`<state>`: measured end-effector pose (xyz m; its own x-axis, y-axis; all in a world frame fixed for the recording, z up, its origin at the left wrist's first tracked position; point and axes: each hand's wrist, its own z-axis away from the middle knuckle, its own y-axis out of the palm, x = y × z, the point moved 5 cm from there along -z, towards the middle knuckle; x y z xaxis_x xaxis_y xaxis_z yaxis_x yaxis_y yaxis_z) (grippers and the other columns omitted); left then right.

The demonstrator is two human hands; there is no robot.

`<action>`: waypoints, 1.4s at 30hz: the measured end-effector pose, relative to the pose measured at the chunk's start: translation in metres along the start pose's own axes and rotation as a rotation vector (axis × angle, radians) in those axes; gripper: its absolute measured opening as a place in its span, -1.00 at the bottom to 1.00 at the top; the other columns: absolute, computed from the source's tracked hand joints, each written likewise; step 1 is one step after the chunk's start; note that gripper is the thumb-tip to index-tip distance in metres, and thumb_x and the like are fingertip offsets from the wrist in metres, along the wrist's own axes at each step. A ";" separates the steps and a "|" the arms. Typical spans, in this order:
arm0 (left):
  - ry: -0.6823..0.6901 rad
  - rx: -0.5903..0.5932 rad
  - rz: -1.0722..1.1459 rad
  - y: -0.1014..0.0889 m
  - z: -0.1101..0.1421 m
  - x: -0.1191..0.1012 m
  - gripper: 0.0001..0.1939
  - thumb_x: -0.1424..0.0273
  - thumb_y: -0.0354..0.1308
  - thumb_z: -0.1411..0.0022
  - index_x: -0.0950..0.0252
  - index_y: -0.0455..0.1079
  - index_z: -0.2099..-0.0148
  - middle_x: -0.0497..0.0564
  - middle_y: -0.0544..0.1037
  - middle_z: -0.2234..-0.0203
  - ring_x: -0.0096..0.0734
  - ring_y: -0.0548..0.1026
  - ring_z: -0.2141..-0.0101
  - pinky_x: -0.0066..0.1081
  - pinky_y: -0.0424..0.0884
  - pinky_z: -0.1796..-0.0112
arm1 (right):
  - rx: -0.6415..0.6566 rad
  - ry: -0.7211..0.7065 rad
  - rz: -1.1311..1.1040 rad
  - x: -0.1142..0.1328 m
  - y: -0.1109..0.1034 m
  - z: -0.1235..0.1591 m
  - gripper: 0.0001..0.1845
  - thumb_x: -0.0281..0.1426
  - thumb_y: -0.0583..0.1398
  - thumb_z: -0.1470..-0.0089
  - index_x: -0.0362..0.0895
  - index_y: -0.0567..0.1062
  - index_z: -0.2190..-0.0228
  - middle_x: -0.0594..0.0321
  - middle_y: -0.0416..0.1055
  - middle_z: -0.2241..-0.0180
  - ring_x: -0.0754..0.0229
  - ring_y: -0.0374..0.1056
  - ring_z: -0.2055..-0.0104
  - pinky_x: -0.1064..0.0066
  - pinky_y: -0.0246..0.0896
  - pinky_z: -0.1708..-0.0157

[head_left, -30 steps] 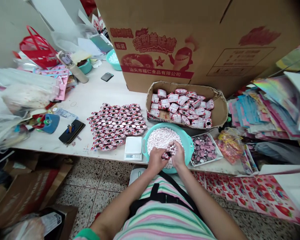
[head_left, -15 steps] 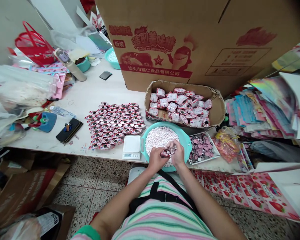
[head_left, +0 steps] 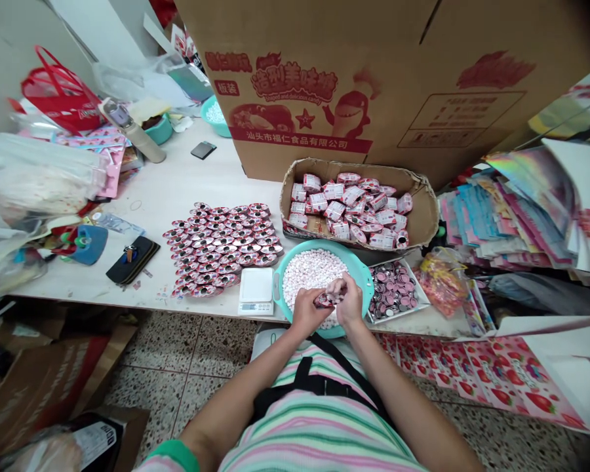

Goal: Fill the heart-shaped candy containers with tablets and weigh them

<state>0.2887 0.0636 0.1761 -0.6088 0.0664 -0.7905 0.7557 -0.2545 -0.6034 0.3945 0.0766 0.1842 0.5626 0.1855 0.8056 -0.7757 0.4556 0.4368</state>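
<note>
Both of my hands meet over the near edge of a teal basin [head_left: 368, 282] full of small pink-white candies [head_left: 309, 270]. My left hand [head_left: 306, 309] is closed around a small red-and-pink candy container [head_left: 324, 299]. My right hand [head_left: 349, 300] is pinched at the container's top, with a few candies in its fingers. A small white scale [head_left: 256, 291] sits just left of the basin. Rows of open red containers [head_left: 221, 246] lie further left on the table.
A torn cardboard tray [head_left: 425, 216] of filled pink packs stands behind the basin. A white tray of round lids [head_left: 396, 290] is to the right. A big printed carton [head_left: 373, 78] fills the back. Bags, a bottle, a black pouch [head_left: 132, 259] and clutter lie left; paper sheets right.
My hands have stayed together over the basin, with only small finger movements on the container. The view has shifted slightly to the right.
</note>
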 end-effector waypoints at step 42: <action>-0.256 -0.240 0.542 -0.038 0.017 0.049 -0.55 0.32 0.31 0.06 0.31 0.42 0.07 0.06 0.54 0.14 -0.29 0.49 0.11 -0.29 0.39 0.03 | 0.451 -0.151 1.615 -0.112 -0.060 -0.023 -0.48 -0.10 0.10 -0.01 -0.22 0.36 0.10 -0.04 0.31 0.08 0.01 0.20 0.00 0.28 0.03 0.01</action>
<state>0.2264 0.0603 0.1616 -0.1418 -0.2506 -0.9576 0.9870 0.0376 -0.1560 0.3850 0.0480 0.0586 -0.8443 0.0893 0.5283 -0.5196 -0.3774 -0.7666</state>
